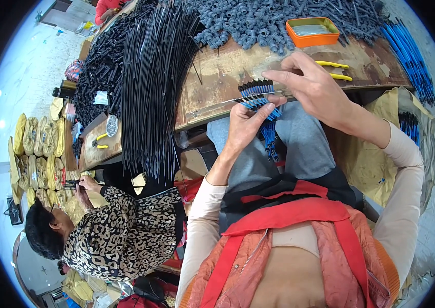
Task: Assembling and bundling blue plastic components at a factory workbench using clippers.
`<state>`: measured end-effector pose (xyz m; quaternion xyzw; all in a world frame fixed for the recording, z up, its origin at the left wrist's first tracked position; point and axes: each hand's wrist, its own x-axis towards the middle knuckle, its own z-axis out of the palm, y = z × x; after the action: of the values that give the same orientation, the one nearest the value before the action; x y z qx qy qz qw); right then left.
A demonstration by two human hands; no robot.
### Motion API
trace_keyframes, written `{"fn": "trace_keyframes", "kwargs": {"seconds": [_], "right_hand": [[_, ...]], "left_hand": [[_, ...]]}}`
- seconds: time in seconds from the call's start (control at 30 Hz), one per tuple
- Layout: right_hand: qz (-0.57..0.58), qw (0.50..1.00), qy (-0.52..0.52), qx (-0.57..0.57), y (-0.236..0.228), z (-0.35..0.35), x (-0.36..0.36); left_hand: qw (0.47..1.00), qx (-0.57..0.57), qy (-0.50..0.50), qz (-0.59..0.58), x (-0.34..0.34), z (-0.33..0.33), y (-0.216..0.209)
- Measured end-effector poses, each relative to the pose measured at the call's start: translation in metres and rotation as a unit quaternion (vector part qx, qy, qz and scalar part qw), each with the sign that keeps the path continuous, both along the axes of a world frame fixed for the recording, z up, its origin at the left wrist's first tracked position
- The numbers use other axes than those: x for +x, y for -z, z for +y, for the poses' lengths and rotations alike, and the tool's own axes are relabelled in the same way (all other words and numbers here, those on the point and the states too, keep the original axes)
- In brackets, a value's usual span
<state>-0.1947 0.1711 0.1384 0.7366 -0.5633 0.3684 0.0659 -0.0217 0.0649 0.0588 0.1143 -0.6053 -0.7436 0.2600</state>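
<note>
My left hand (244, 124) is closed around a bundle of thin blue rods with black ends (268, 134), held over my lap at the table edge. The upper black tips fan out beyond my fingers. A thin pale strip (238, 99) lies across the bundle just below those tips. My right hand (325, 95) hovers at the upper right of the bundle, thumb and forefinger bent together. What they pinch, if anything, is too small to make out. Yellow-handled pliers (334, 64) lie on the table beyond my right hand.
An orange box (312, 40) of thin pale strips stands by heaped grey plastic fittings (251, 23). Long black rods (150, 87) overhang the table's left side. More blue rods (407, 59) lie at the right, above an open sack (376, 138). A co-worker (120, 231) sits at left.
</note>
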Motion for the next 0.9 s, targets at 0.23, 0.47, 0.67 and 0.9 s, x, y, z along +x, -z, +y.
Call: {"fn": "trace_keyframes", "kwargs": {"seconds": [0.23,0.47,0.67,0.9], "right_hand": [[0.043,0.999,-0.015,-0.024,0.0005,-0.0061,-0.0060],[-0.041,0.998,-0.047,0.018,0.0011,-0.0067,-0.0079],[-0.052,0.997,-0.047,0.015,0.0023,-0.0084,-0.0013],[0.030,0.998,-0.050,-0.017,-0.0019,-0.0094,-0.0045]], "left_hand": [[1.000,-0.009,0.016,-0.019,0.0001,-0.0009,0.0009],[0.999,0.021,0.024,0.004,0.0002,-0.0012,-0.0002],[0.999,0.004,0.027,-0.019,0.0021,-0.0022,-0.0041],[0.999,-0.011,0.048,-0.019,0.0016,-0.0041,-0.0010]]}}
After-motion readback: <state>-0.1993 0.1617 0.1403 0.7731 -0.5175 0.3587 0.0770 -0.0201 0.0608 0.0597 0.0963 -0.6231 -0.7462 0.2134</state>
